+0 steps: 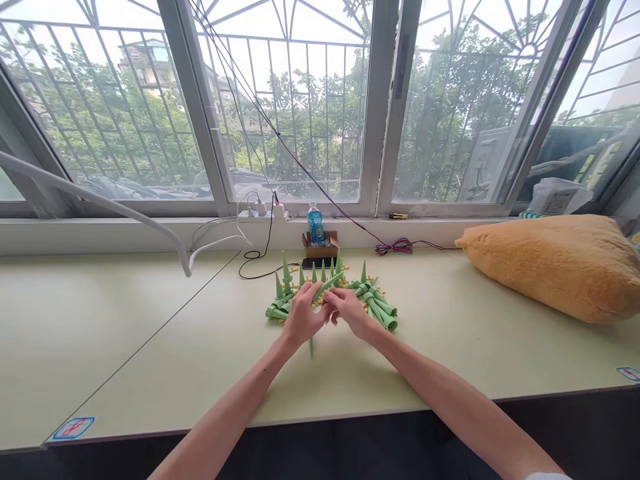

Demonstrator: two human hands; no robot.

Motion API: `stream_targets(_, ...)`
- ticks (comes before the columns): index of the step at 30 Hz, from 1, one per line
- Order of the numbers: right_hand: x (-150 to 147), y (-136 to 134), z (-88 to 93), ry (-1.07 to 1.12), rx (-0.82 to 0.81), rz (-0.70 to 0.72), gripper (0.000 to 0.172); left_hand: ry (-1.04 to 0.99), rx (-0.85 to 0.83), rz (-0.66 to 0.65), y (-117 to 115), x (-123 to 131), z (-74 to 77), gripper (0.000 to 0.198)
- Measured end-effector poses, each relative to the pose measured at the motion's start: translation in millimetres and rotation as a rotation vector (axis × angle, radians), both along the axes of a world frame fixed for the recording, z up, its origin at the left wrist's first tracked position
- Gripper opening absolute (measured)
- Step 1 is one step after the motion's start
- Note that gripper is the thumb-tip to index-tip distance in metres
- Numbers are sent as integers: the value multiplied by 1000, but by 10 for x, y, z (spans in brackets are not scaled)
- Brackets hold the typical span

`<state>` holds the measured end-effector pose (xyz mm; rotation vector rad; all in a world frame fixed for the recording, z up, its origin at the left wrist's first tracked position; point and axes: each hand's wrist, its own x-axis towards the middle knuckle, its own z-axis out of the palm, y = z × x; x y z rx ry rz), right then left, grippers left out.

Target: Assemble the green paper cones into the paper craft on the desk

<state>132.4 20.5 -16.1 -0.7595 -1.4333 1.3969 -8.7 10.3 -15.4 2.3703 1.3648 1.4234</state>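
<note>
Close together above the table, my left hand [305, 315] and my right hand [351, 311] meet with bent fingers. A slim, pointed green cone [330, 283] slants up to the right from my left hand's grip. My right fingertips pinch at its lower end; any small part between them is hidden. Behind and beside the hands are several green cones, some upright like this cone [286, 268], with yellow peg-like bits among them. A pile of hollow green cones [383, 310] lies just right of my right hand. A thin green tip [311, 348] shows below my left hand.
Behind the cones lie a dark phone [319, 263] and a small cardboard box [321, 247] with a blue-labelled bottle [315, 225]. A power strip [263, 212] and a coiled cable [395, 247] are near the window. An orange plush cushion [555, 267] sits right; a white bent tube [125, 208] crosses left.
</note>
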Motion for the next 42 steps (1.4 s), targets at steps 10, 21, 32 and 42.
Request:
stream_targets(10,16,49,-55,131,-176,103,34,1,14,-8,-36,30,54,29)
stream_targets(21,8,-16,-11,66,-111,94,37,-29,13,-5,-39,29,67,29)
stream_targets(32,-2,-74,55,-2,-38,76,34,-36,-5,-20,-27,21,35,29)
stream_targets(42,-17,-15,-42,-159,194,-61,35,-22,-14,-22,8,14,2,31)
